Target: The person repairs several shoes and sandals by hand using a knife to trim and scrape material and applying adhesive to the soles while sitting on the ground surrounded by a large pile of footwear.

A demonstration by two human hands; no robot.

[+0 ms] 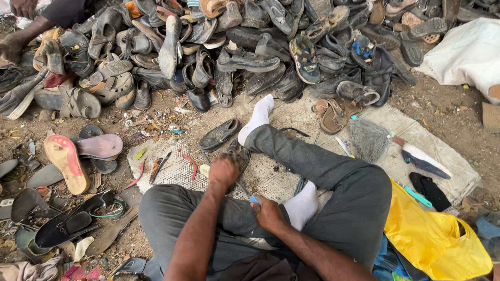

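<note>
I sit on the ground in grey trousers and white socks. My left hand [223, 171] is closed over a dark worn shoe [238, 156] lying in front of my knee. My right hand [266, 212] grips a thin tool with a blue handle [253, 199], its tip pointing at that shoe. A second black shoe [219, 135] lies just beyond, beside my outstretched foot [258, 118].
A big heap of old shoes and sandals [245, 47] fills the far side. Loose soles [66, 162] lie at left, a yellow plastic bag [432, 237] at right, a brush [369, 138] and knife on a mat [442, 156]. Another person's arm [26, 31] reaches in top left.
</note>
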